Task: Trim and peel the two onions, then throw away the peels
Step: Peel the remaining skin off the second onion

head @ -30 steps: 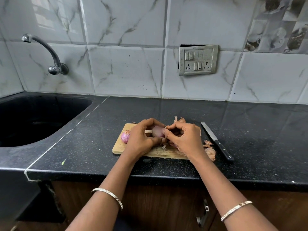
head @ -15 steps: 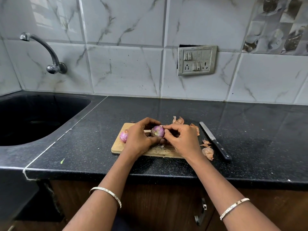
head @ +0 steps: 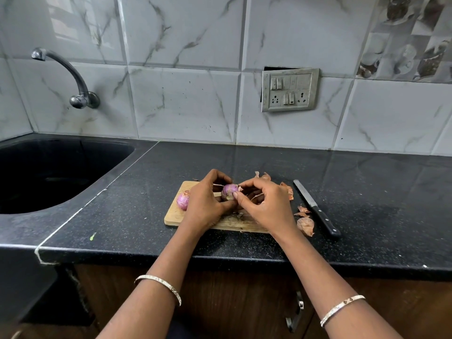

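soft, even light fills the view, fairly bright on the wall tiles [head: 186, 104], where a pale window-shaped reflection [head: 71, 18] sits at the upper left. the black counter [head: 367, 192] carries a broad dull sheen toward the right and mirrors the tile joints. the sink [head: 73, 152] and the cabinet front [head: 232, 302] under the counter lip are dim. the left hand [head: 204, 204] and right hand [head: 266, 204] throw only faint, soft-edged shadows on the cutting board [head: 175, 214]. the onion [head: 228, 190] they hold is sharp, with a small pale highlight. wide-angle distortion bows the tile lines and stretches the forearms [head: 151, 289] at the bottom edge; the corners look slightly soft.
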The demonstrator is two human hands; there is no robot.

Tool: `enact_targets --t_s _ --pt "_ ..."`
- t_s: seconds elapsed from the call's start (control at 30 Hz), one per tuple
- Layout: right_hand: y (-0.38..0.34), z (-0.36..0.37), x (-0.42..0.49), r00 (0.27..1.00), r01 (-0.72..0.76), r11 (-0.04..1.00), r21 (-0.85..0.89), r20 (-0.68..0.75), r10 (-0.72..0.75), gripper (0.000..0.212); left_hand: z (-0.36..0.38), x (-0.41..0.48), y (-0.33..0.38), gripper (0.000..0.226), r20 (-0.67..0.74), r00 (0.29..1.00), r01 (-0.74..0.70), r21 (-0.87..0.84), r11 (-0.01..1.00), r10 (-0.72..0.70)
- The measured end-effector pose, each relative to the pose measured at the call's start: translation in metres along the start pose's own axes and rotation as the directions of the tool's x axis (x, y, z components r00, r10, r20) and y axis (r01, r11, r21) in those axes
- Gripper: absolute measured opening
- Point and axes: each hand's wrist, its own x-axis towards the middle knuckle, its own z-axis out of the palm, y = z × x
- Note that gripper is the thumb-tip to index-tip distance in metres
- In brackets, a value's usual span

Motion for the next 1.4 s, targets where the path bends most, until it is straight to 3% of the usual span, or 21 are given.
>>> enact_targets --t_s 0.2,0.5,0.7,1.0,1.4 --pt "0.0025 -0.0008 0.0026 0.998 -0.009 0.999 0.044 -0.068 0.012 0.002 -0.002 -0.0009 0.0044 0.057 0.041 0.999 -0.03 0.005 1.0 0.03" --pt "0.0065 -0.0002 0.0042 0.996 -0.074 0.997 0.017 -0.052 0.074 0.019 -0.0027 0.0012 0.001 0.052 0.042 0.998 -0.045 0.075 0.996 0.042" --pt "0.0042 0.0008 0.0024 0.995 -0.088 0.987 0.131 0.054 0.082 0.015 -0.0008 0.0019 -0.0013 0.041 0.018 1.0 -0.018 0.024 1.0 0.018" --pt "0.0075 -0.0035 0.0025 0.989 -0.149 0.961 0.232 0.043 0.143 0.016 -0.0021 0.0012 0.0014 0.054 0.054 0.998 0.007 0.042 0.999 -0.009" --pt "0.0067 -0.0011 0.001 0.983 -0.181 0.933 0.312 0.083 0.163 0.017 -0.001 -0.0006 0.0041 0.05 0.033 0.999 0.016 0.059 0.998 -0.018"
